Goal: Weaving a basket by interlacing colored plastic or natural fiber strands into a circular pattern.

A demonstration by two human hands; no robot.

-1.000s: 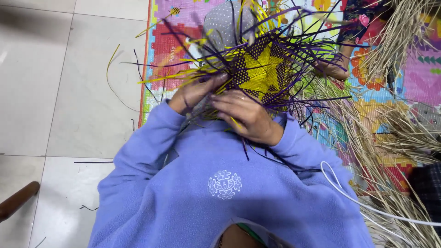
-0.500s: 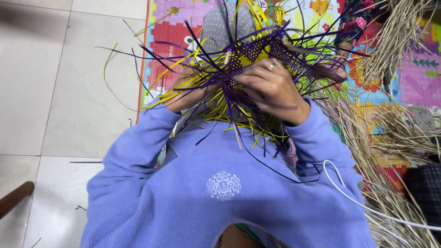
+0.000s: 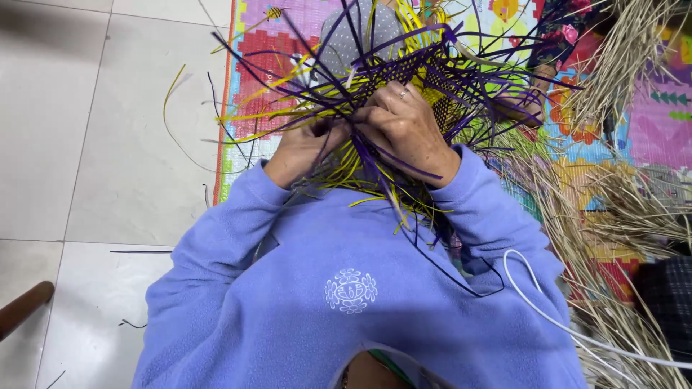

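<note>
— Purple and yellow strips make up a half-woven basket piece, held up above the person's lap, over the edge of a bright play mat. Does it hold anything?

— Nothing that I can see; its woven part is a small checked patch, and loose strip ends fan out from it on every side.

— And the hands?

— Both are close together, almost touching, at the near edge of the weave. The left hand is pinched shut on a bundle of yellow strips that run off to the left. The right hand, with a ring on one finger, is curled tight around purple strips that trail down over its wrist.

— What lies around?

— Pale dry straw is heaped over the mat on the right. A white cable crosses the blue fleece sleeve. Stray strips lie on the white floor tiles at the left.
</note>
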